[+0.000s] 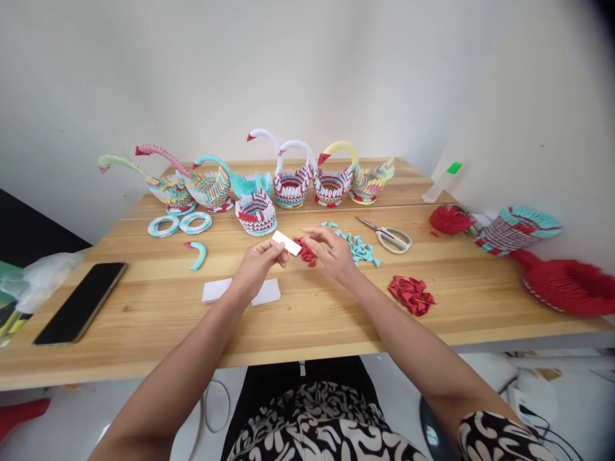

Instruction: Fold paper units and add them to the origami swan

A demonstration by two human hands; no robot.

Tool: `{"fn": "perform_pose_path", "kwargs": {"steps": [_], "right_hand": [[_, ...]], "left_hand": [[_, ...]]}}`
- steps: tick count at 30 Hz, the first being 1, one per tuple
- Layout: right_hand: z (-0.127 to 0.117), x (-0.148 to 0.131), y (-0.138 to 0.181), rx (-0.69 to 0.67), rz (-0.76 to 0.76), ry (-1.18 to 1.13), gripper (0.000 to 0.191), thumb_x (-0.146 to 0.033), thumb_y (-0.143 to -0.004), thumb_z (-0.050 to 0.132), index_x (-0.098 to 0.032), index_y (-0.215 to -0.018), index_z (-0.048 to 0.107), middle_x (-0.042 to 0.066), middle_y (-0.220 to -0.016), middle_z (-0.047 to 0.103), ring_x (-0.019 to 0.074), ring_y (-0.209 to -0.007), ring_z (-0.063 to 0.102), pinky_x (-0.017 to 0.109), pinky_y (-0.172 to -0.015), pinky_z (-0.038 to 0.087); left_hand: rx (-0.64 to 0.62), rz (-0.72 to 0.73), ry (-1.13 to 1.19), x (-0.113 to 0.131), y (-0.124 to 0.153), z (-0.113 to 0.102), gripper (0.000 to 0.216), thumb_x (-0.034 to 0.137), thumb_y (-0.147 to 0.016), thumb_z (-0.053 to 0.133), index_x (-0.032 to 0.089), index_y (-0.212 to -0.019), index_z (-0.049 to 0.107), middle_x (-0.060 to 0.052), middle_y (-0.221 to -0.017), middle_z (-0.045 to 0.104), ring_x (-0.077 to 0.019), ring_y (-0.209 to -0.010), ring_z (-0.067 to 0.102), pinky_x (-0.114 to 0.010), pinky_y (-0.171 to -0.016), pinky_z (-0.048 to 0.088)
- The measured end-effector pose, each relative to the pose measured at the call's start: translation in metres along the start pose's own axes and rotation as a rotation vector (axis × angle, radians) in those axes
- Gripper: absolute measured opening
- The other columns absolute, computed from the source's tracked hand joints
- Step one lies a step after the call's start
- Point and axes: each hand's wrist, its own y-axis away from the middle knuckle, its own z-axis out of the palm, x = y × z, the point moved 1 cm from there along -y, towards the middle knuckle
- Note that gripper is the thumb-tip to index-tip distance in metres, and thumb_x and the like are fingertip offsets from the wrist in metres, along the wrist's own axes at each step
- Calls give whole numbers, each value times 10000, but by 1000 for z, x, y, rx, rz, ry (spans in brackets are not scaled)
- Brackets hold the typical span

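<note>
A small white paper strip [287, 244] is pinched by its left end between the thumb and fingers of my left hand [263, 261]. Just past the strip's right end is my right hand [334, 253], fingers bent and slightly apart, with nothing visible between them. Below it lies a small pile of folded red paper pieces [307, 253], partly covered by the hands. Folded turquoise pieces [361, 248] are scattered beyond my right wrist. White paper slips [266, 292] lie under my left forearm, which hides part of them.
Several paper swans [292, 186] line the back. Nearer are a small paper basket [256, 214], paper rings [195, 223] and a turquoise neck piece [197, 256]. Scissors [391, 239] and a red pile [412, 295] lie right, a phone [81, 304] left. Red paper swan [567, 285] sits far right.
</note>
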Motion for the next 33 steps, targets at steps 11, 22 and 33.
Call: {"fn": "perform_pose_path", "kwargs": {"steps": [11, 22, 33], "right_hand": [[-3, -3, -5, -39, -416, 201, 145, -334, -899, 602, -251, -832, 700, 69, -1064, 690, 221, -1021, 600, 413, -926, 449], [2, -4, -1, -34, -151, 72, 133, -301, -884, 622, -197, -822, 676, 32, -849, 718, 156, -801, 650, 283, -756, 470], [4, -2, 0, -26, -20, -40, 220, -315, -850, 650, -203, -1038, 680, 18, -848, 700, 141, -771, 638, 266, -709, 494]], "left_hand": [[-35, 119, -455, 3, 3, 3, 290, 383, -830, 580, 172, -632, 596, -21, -633, 606, -148, -633, 539, -263, -658, 408], [-101, 347, -941, 1, 7, 5, 284, 310, -925, 426, 176, -751, 606, -15, -710, 630, -157, -681, 556, -256, -671, 371], [-88, 336, -903, 0, 8, 6, 277, 322, -916, 439, 179, -744, 602, -19, -705, 632, -161, -685, 567, -254, -669, 390]]}}
